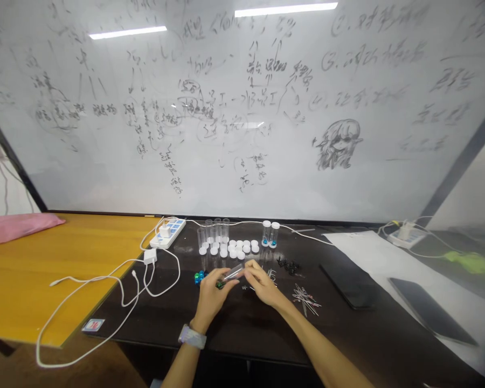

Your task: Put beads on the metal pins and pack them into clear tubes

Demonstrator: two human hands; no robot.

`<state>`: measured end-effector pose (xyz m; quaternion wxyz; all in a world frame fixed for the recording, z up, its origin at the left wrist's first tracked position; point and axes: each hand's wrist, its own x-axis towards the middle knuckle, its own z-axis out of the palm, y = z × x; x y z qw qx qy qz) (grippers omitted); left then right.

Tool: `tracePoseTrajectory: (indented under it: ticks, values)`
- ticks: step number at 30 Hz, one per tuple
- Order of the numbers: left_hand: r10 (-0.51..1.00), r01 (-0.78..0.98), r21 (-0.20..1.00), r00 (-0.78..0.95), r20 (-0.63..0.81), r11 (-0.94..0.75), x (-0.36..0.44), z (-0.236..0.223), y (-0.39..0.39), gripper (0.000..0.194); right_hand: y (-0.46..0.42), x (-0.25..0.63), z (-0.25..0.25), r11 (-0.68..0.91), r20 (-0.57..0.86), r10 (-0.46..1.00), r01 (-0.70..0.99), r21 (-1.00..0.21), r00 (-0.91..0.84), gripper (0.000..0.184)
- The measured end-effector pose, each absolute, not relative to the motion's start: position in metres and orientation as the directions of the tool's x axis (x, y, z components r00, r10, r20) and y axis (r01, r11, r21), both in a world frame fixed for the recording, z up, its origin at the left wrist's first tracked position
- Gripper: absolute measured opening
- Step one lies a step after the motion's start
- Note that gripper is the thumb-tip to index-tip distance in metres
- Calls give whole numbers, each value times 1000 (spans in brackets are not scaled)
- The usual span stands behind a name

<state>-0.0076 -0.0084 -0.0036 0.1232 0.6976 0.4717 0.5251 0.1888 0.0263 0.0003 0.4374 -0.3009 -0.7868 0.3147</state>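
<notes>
Above the dark table, a clear plastic tube (233, 272) lies tilted between my two hands. My left hand (212, 292), wearing a watch, has its fingers and thumb closed on the tube's left end. At the other end, my right hand (260, 282) pinches the tube. Shiny blue and green small pieces (200, 277) lie just left of my left hand. Thin pale sticks (271, 276) are partly hidden behind my right hand. Farther back stand several clear tubes (216, 233) with white bases, beside a group of white caps (240, 249).
Two capped tubes (274, 234) with blue bits inside stand at the back. To the right are small black parts (288, 265), thin metal pins (305, 299), a black phone (345, 285) and a grey phone (431, 310). White cables run from a power strip (168, 233) at left.
</notes>
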Motion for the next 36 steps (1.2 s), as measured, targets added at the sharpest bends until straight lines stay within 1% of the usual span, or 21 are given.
tracePoseTrajectory:
  ticks: [3,6,7,9,10,11,12,13,14,15,17,19,25,29,31,33,34,36]
  values:
    - [790,514,659,59,610,-548,-7,-2,-10,27,26,187,-2,606,470,731,155,-780,-495,49]
    - [793,519,669,29,608,-532,-6,-2,-10,27,32,185,-5,548,444,761,102,-831,-473,50]
    - [794,523,677,-1,608,-518,-6,-2,-9,27,36,185,-7,520,441,790,84,-850,-426,50]
    - [794,533,697,-74,603,-480,-6,-3,-7,27,47,186,-10,467,428,860,90,-880,-278,50]
    - [794,537,708,-108,598,-460,-6,-3,-6,27,54,188,-11,443,413,887,134,-886,-206,49]
    - [796,538,717,-131,591,-444,-6,-4,-5,26,61,189,-12,427,400,902,215,-878,-160,45]
    - [799,536,724,-143,585,-434,-6,-5,-4,26,68,192,-12,429,397,903,324,-843,-161,39]
    - [801,533,729,-149,580,-429,-7,-6,-3,27,75,194,-13,445,398,896,440,-780,-199,33]
    - [802,529,732,-148,579,-430,-7,-8,-2,27,80,195,-13,464,393,885,547,-696,-251,31]
    - [801,525,732,-146,580,-434,-7,-10,-1,29,85,196,-13,480,375,875,638,-602,-306,32]
    - [791,522,726,-147,594,-448,-8,-13,1,31,92,194,-13,484,322,871,753,-446,-370,38]
    - [778,527,715,-148,610,-460,-9,-16,2,32,94,190,-13,470,284,879,800,-374,-384,38]
    - [768,541,709,-168,618,-452,-10,-18,2,29,86,185,-12,484,279,872,797,-362,-403,26]
    - [775,528,727,-188,603,-439,-9,-19,2,29,69,201,-4,563,354,823,722,-403,-445,31]
    - [781,524,731,-182,598,-438,-8,-19,2,29,58,212,-2,580,367,811,703,-411,-455,24]
    - [784,521,734,-180,594,-436,-8,-19,1,30,46,223,-3,574,304,819,712,-404,-487,8]
    - [785,518,736,-182,593,-436,-8,-18,1,30,40,227,-5,565,264,825,719,-404,-500,3]
    - [783,516,736,-185,594,-437,-7,-18,1,29,28,230,-10,549,229,835,730,-407,-501,6]
